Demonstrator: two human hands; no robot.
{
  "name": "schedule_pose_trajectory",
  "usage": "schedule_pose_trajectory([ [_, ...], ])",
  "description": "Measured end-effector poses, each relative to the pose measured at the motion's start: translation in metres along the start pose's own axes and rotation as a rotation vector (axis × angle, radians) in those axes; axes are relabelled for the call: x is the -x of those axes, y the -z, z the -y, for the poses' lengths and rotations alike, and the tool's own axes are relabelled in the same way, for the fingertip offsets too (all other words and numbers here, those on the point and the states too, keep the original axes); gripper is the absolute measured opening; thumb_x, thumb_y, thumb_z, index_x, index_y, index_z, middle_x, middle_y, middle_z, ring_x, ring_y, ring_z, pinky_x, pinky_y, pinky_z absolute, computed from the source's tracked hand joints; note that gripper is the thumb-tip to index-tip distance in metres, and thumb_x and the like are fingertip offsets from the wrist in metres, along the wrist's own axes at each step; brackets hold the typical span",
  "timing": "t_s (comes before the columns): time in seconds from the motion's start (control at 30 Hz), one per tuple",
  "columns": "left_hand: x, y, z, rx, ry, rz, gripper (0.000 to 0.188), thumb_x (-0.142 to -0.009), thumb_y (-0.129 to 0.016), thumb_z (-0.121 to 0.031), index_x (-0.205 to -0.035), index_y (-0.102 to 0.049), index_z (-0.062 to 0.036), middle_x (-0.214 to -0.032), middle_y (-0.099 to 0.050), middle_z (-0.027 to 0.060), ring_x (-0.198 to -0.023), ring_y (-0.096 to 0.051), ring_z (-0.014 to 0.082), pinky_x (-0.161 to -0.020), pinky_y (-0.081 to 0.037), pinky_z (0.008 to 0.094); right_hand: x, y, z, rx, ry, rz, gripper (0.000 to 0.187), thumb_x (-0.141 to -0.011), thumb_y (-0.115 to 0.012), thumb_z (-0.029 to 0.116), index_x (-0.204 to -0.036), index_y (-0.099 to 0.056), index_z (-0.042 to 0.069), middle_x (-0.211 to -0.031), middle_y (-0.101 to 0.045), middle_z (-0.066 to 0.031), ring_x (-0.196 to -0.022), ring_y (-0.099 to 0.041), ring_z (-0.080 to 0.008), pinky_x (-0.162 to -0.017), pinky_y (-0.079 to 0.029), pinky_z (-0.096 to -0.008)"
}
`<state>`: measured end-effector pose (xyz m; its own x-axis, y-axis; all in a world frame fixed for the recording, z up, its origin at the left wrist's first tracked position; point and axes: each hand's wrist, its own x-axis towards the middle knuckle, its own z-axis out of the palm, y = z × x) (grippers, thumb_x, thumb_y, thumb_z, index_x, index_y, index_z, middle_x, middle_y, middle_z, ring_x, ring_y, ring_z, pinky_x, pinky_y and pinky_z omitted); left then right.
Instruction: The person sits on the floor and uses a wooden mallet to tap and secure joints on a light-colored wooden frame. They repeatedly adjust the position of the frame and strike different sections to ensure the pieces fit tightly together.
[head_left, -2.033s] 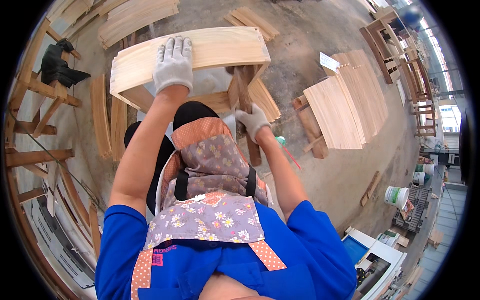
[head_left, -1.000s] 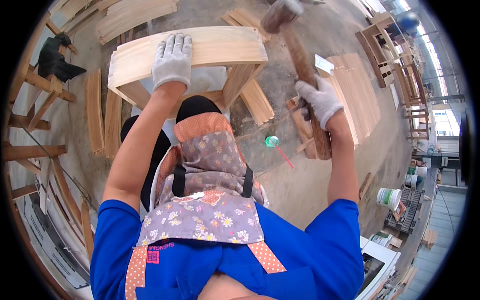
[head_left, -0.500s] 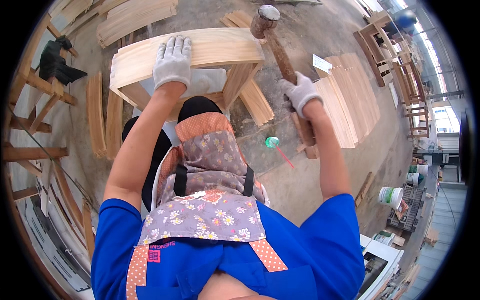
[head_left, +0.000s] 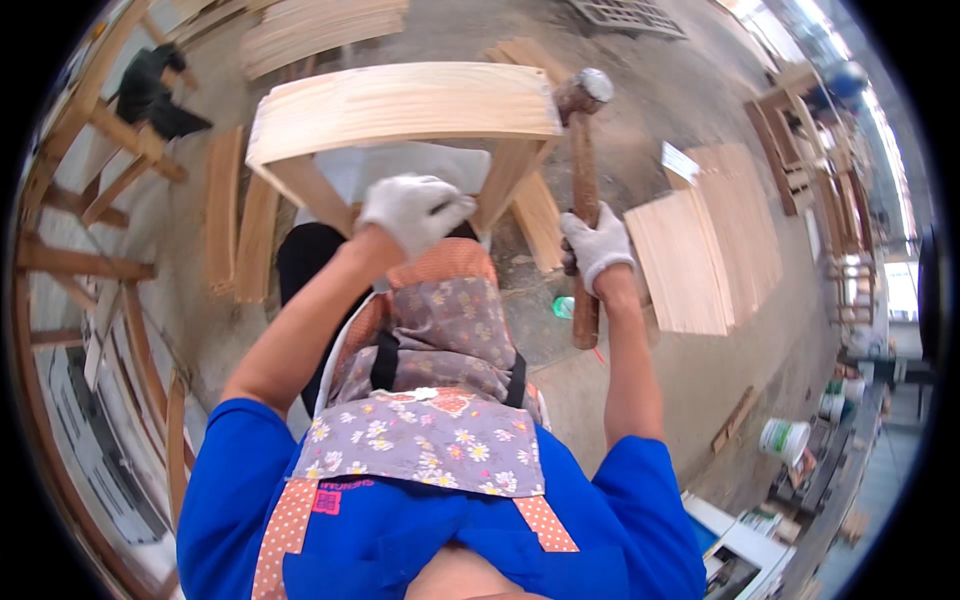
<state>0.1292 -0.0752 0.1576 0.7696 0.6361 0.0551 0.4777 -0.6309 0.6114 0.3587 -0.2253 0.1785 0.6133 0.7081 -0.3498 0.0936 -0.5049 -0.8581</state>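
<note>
My right hand (head_left: 598, 246), in a grey-white glove, is wrapped round the wooden handle of a hammer (head_left: 584, 165). Its metal-faced head points up, beside the right end of a pale wooden box frame (head_left: 405, 105). That frame stands in front of my knees, its broad top board facing up and its inside showing beneath. Over the near opening of the frame is my left hand (head_left: 415, 212), also gloved and slightly blurred. Its fingers are curled in, and whatever they may hold is hidden.
Stacked flat boards (head_left: 700, 245) lie on the floor to the right, a paper sheet (head_left: 680, 162) on them. Long strips (head_left: 240, 225) lie left of the frame. A small green object (head_left: 564, 307) is near the hammer's handle end. Wooden racks (head_left: 85, 260) stand far left, white buckets (head_left: 783, 440) far right.
My left hand has lifted off the frame's top board, moved toward me and curled. The hammer has come lower, closer to the frame's right end, and more upright. The view has shifted slightly.
</note>
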Motion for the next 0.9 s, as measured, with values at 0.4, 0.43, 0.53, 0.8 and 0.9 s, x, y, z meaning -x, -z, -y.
schedule_pose_trajectory([
  [0.4, -0.061, -0.127, 0.058, 1.142, 0.406, -0.359, 0.061, -0.076, -0.080, -0.032, -0.124, -0.057, -0.0025, -0.111, -0.067, 0.0133, -0.103, -0.063, 0.0249, -0.085, -0.050, 0.0347, 0.055, -0.076, 0.074, 0.434, 0.629, 0.116, 0.033, -0.085, -0.070, 0.021, -0.108, -0.057, 0.001, -0.075, -0.063, -0.0086, -0.060, -0.058, -0.0126, -0.054, -0.050, -0.0303],
  [0.43, -0.065, -0.147, 0.091, 1.311, 0.432, -0.446, 0.055, -0.078, -0.078, -0.031, -0.121, -0.059, -0.0014, -0.110, -0.068, 0.0131, -0.102, -0.063, 0.0249, -0.084, -0.050, 0.0350, 0.056, -0.087, 0.081, 0.407, 0.644, 0.188, 0.034, -0.085, -0.070, 0.021, -0.108, -0.057, 0.001, -0.076, -0.064, -0.0090, -0.061, -0.058, -0.0124, -0.056, -0.050, -0.0301],
  [0.53, -0.041, -0.166, 0.205, 1.257, 0.527, -0.724, 0.046, -0.083, -0.073, -0.030, -0.114, -0.060, 0.0023, -0.108, -0.068, 0.0138, -0.100, -0.064, 0.0253, -0.082, -0.050, 0.0355, 0.066, -0.132, 0.093, 0.298, 0.810, 0.401, 0.032, -0.084, -0.070, 0.019, -0.107, -0.058, 0.002, -0.075, -0.063, -0.0070, -0.061, -0.057, -0.0108, -0.056, -0.048, -0.0285],
  [0.8, -0.057, -0.062, 0.204, 0.891, 0.818, -0.958, 0.057, -0.075, -0.082, -0.019, -0.124, -0.056, -0.0046, -0.117, -0.062, 0.0129, -0.097, -0.062, 0.0222, -0.080, -0.054, 0.0413, 0.071, -0.056, 0.053, 0.098, 0.238, 0.315, 0.034, -0.084, -0.070, 0.016, -0.111, -0.057, 0.000, -0.074, -0.061, -0.0053, -0.060, -0.060, -0.0123, -0.052, -0.048, -0.0279],
  [0.9, -0.065, -0.017, 0.222, 1.404, 0.736, -0.974, 0.059, -0.074, -0.083, -0.017, -0.125, -0.054, -0.0057, -0.113, -0.062, 0.0094, -0.097, -0.061, 0.0257, -0.082, -0.056, 0.0432, 0.070, -0.015, 0.018, -0.025, 0.050, 0.197, 0.032, -0.085, -0.068, 0.014, -0.111, -0.056, 0.001, -0.072, -0.057, -0.0023, -0.050, -0.053, -0.0090, -0.042, -0.044, -0.0251],
])
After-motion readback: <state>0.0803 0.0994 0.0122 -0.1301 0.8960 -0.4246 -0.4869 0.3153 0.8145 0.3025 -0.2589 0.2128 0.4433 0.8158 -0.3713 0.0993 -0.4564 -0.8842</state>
